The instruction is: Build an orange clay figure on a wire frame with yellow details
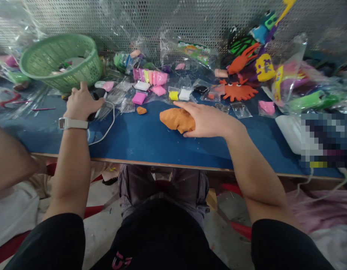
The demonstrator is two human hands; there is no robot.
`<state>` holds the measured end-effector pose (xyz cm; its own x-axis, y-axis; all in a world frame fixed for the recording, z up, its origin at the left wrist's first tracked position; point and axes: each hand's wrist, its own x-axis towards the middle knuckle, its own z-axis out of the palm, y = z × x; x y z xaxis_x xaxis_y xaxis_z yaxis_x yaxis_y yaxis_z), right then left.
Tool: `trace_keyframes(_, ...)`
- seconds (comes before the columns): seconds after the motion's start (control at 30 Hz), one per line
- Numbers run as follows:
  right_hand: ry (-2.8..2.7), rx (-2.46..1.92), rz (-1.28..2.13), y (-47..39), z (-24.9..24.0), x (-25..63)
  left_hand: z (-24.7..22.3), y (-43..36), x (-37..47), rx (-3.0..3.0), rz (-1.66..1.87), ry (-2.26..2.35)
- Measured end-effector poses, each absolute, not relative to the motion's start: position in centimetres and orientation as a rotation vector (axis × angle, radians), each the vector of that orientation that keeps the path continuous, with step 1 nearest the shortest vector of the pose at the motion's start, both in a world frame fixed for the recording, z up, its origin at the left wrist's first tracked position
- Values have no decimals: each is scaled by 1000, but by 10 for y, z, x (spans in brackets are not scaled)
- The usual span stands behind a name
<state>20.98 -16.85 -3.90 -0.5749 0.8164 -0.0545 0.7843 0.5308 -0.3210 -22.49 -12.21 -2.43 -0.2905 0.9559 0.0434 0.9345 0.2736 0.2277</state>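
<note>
My right hand is wrapped round the right end of an orange-brown lump of clay on the blue table. A small piece of the same clay lies to the left of it. My left hand, below a wrist with a pale-strapped watch, is beside a black device with a white cable, its fingers apart and its thumb over the device. Whether the left palm touches anything is hidden.
A green basket stands at the back left. Wrapped clay packets, a pink block and an orange crab figure line the back. A white device lies at the right. Another person's arm shows at the left edge.
</note>
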Motion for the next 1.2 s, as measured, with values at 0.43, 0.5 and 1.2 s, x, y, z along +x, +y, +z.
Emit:
trace_keyframes(0.43,-2634,-1367,524,-169,-36,216,-34,-120,-235,1868,260,2409)
trace_keyframes(0.5,-2655,-1402,574,-168,-37,216,-35,-122,-241,1896,312,2394)
trace_keyframes(1.2,-2609,-1341,601,-157,-41,220,-34,-122,-289,1624,830,2053)
